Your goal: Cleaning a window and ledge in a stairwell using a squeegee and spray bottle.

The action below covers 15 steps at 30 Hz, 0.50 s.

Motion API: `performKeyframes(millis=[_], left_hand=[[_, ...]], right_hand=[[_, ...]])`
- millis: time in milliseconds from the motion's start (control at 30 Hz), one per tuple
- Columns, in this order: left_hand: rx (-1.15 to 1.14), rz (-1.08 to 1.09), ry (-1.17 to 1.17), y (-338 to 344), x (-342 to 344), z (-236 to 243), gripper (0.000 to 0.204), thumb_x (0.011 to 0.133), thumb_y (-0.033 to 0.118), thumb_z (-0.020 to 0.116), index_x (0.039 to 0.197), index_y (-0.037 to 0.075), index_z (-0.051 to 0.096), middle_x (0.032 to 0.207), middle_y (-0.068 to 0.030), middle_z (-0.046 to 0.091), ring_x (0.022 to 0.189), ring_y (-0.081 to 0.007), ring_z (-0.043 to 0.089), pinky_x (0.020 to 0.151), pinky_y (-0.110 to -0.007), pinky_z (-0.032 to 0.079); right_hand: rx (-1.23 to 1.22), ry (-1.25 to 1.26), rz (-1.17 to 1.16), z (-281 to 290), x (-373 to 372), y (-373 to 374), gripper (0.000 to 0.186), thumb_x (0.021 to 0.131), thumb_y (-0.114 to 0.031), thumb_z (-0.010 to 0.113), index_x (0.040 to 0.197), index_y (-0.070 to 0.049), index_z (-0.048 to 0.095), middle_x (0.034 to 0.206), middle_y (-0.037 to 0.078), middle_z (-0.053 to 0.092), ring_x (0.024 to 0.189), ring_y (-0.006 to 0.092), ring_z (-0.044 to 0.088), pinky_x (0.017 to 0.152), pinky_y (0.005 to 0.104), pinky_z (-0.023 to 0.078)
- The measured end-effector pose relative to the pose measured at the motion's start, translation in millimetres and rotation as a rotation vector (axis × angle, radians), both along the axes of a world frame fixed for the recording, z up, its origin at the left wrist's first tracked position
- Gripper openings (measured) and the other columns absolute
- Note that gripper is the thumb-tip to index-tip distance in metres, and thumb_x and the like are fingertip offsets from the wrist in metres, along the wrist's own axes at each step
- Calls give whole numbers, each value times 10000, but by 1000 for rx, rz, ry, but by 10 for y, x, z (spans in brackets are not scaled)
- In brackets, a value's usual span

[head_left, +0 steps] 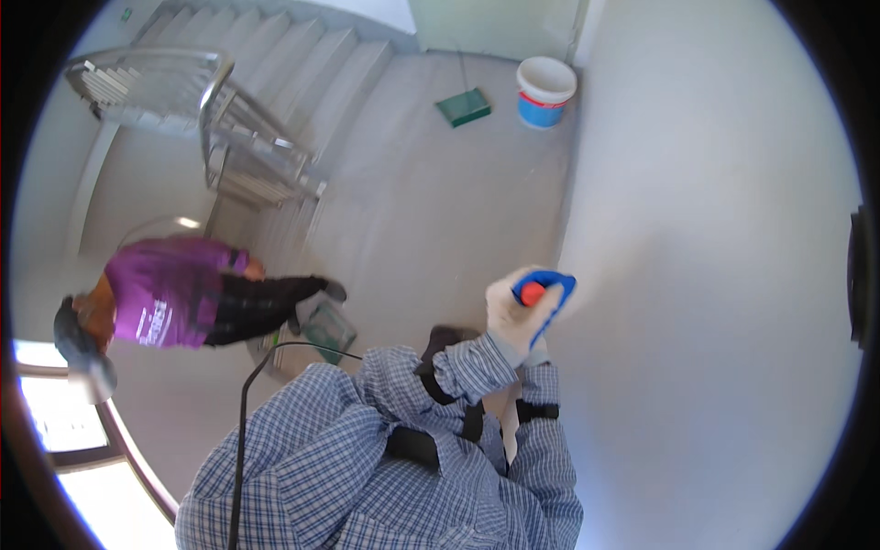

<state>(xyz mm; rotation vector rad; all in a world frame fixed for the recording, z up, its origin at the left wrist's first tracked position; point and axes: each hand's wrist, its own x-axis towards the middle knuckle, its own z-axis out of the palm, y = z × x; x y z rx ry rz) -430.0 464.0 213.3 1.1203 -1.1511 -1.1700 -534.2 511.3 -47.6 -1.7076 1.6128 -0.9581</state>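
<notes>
My left hand, in a white glove, is closed around a blue piece with a round orange-red end. The blue part bends beside the fingers; its kind cannot be made out. This hand is close to the pale wall on the right. Just below it, my right hand shows only as a bit of pale glove at the end of its sleeve. The left hand covers its fingers, so its hold is hidden. A pale strip hangs between my checked sleeves.
A person in a purple shirt and cap is at the left, near a greenish dustpan. Grey stairs and a metal railing rise at the far left. Farther back are a green dustpan and a white-and-blue bucket.
</notes>
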Motion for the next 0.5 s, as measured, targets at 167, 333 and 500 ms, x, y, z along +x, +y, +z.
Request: performKeyframes(millis=[167, 333, 500], left_hand=[[172, 272, 209, -39, -17, -446, 81, 913, 72, 682, 917, -8, 696, 784, 6, 617, 735, -73, 553, 688, -242, 479], [178, 290, 155, -57, 114, -690, 88, 909, 83, 695, 921, -4, 698, 767, 11, 620, 729, -70, 550, 696, -237, 473], [138, 197, 166, -167, 36, -463, 90, 890, 70, 696, 925, -13, 694, 766, 1, 643, 746, -84, 585, 708, -256, 492]], right_hand=[[71, -116, -3, -553, 65, -210, 560, 856, -42, 613, 1399, -35, 475, 1222, 115, 550, 1016, 206, 596, 869, 324, 514], [658, -1470, -265, -606, -20, 57, 456, 936, -94, 579, 1387, -87, 512, 1283, 147, 547, 1008, 224, 616, 872, 314, 536], [1060, -1778, -381, -105, -107, -180, 424, 911, -349, 635, 1156, -3, 616, 1085, 130, 673, 991, 254, 663, 853, 382, 570]])
